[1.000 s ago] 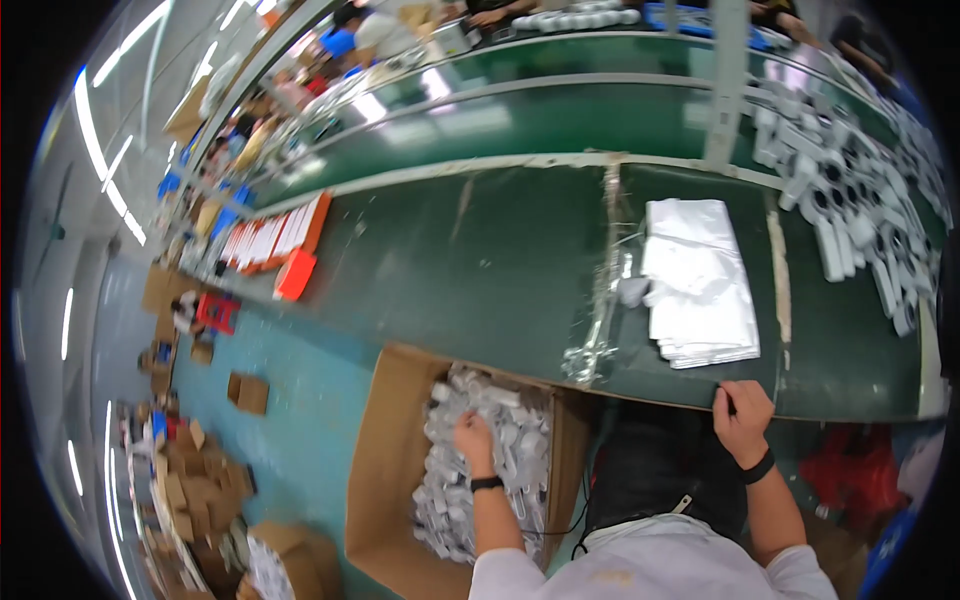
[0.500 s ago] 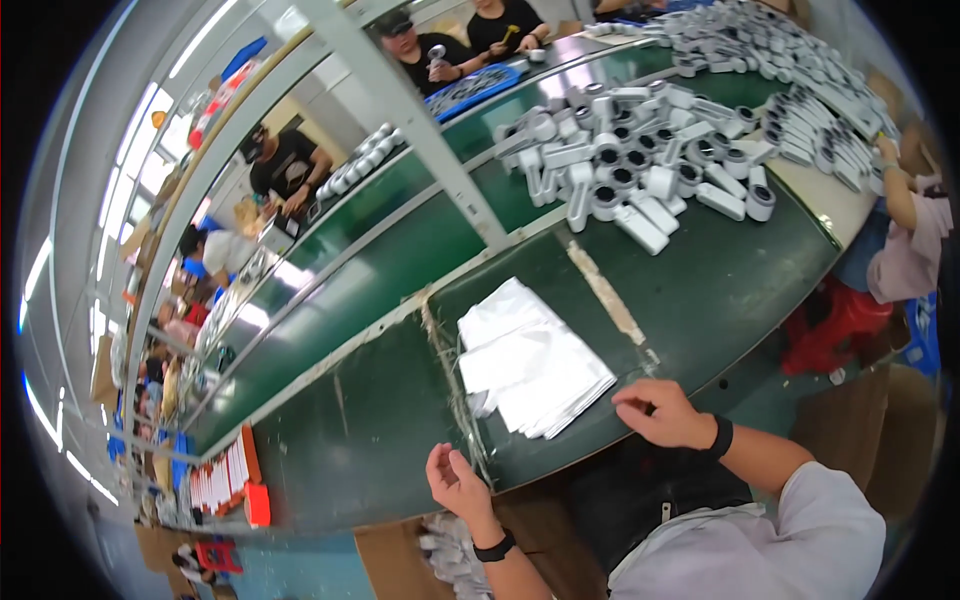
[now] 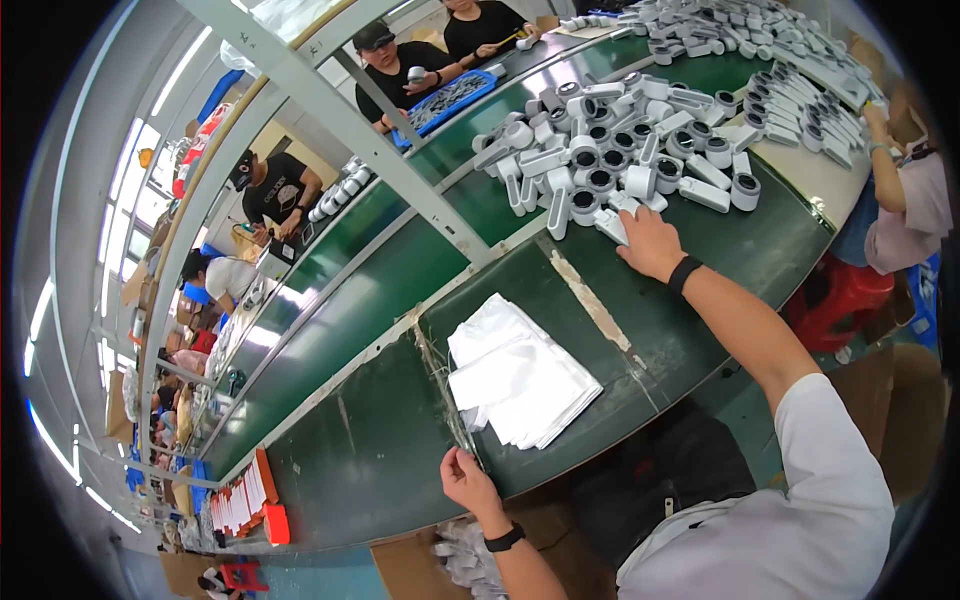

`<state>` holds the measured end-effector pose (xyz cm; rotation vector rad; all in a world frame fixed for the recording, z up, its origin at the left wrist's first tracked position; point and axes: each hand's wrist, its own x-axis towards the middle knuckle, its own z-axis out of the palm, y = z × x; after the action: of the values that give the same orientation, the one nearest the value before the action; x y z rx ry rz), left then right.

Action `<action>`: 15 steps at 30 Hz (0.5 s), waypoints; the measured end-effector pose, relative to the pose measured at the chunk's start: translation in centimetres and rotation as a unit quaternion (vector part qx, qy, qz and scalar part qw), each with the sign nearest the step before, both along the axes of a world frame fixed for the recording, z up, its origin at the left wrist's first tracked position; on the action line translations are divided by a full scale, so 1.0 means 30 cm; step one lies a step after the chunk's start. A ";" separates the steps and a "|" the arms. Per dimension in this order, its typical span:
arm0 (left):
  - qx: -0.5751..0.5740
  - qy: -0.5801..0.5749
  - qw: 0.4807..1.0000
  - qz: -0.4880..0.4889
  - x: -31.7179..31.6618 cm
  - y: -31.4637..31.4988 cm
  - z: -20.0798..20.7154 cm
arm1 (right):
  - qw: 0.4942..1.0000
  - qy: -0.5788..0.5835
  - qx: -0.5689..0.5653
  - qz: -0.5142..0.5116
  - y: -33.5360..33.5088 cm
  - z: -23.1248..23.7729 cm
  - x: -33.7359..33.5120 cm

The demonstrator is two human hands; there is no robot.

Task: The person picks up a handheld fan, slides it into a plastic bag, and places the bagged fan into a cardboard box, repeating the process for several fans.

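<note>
While the right hand [image 3: 650,245] reaches over the near edge of a heap of pale grey devices [image 3: 625,150], its fingers rest on one device [image 3: 608,228] there; the hand covers part of it, so I cannot tell whether they are clamped on it. The left hand [image 3: 470,485] is half curled near the front edge of the green desk [image 3: 690,330], thumb and forefinger close together, though whether the tips meet I cannot tell.

Pale lettering and a design show on the chest of a black T-shirt [image 3: 283,190] across the line, and small dark marks on the grey metal frame [image 3: 400,170] are too small to make out. White slips stand in the orange box [image 3: 240,500] at the far left end; any print on them is too small to tell.

A stack of white bags [image 3: 525,372] lies between the hands, its sheets washed out by glare. Below the left hand, a cardboard carton [image 3: 405,560] holding plastic-wrapped pieces [image 3: 470,555] is cut off by the lower edge and partly covered by the forearm. Another person's pink sleeve [image 3: 905,190] is blurred near the right rim.
</note>
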<state>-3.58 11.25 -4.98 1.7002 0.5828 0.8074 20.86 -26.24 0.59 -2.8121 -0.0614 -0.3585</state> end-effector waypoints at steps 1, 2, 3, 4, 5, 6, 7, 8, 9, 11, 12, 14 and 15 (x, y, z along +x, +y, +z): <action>-0.006 -0.005 1.000 -0.002 -0.001 0.003 -0.003 | 0.999 -0.002 -0.034 -0.010 0.004 -0.015 0.010; -0.002 0.003 1.000 -0.002 0.000 0.012 -0.008 | 0.998 -0.037 -0.050 -0.012 0.007 -0.031 0.013; 0.001 0.005 1.000 0.004 -0.003 0.013 -0.009 | 0.998 -0.036 -0.047 -0.007 0.015 -0.044 0.016; 0.005 0.003 1.000 0.005 -0.001 0.009 -0.007 | 0.996 -0.058 -0.065 0.000 0.020 -0.053 0.021; 0.009 0.000 1.000 0.005 -0.002 0.009 -0.008 | 0.993 -0.080 -0.084 0.006 0.022 -0.060 0.025; 0.010 -0.005 1.000 0.004 0.006 0.010 -0.015 | 0.993 -0.080 -0.082 0.005 0.014 -0.077 0.034; 0.012 -0.006 1.000 0.002 0.007 0.012 -0.018 | 0.991 -0.087 -0.104 -0.003 0.007 -0.092 0.042; -0.007 -0.008 1.000 -0.008 0.009 0.012 -0.019 | 0.987 -0.094 -0.126 -0.012 -0.004 -0.108 0.047; -0.026 -0.009 1.000 -0.012 0.007 0.012 -0.008 | 0.988 -0.095 -0.124 -0.009 0.006 -0.095 0.034; 0.012 -0.012 1.000 0.000 0.001 -0.003 0.014 | 0.998 -0.042 -0.029 0.029 0.006 -0.067 0.000; 0.046 -0.016 0.999 0.004 0.013 -0.025 0.042 | 0.998 -0.044 -0.029 0.024 -0.018 -0.054 0.000; 0.150 -0.016 0.986 -0.067 0.034 -0.062 0.109 | 0.982 0.068 0.177 0.006 -0.071 -0.044 -0.008; 0.253 -0.012 0.959 -0.124 0.031 -0.079 0.159 | 0.982 0.070 0.178 0.009 -0.059 -0.031 -0.036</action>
<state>-2.66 8.88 -0.20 2.1727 0.1374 0.8385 19.78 -28.02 -0.33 -2.4723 0.0080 -0.1491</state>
